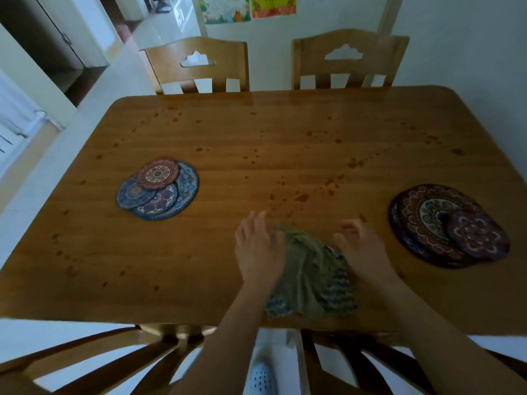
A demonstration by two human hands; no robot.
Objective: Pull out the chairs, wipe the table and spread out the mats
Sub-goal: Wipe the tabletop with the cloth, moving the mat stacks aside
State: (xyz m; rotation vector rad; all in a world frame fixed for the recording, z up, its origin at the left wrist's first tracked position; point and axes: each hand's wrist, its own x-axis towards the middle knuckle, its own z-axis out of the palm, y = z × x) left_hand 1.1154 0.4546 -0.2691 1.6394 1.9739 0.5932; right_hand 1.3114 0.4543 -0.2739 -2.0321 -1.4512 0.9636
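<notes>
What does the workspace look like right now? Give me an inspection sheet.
Surface: wooden table dotted with wet spots.
Job's things: cloth crumpled at the near edge; blue mat stack on the left and dark red mat stack on the right, both still piled.
Clutter: nothing seen.
Grippers: left hand lies open on the cloth; right hand at its other side, fingers curled, grip unclear.
Cables: nothing seen.
Surroundings: two far chairs close to the table; near chair backs below; posters on the wall.
</notes>
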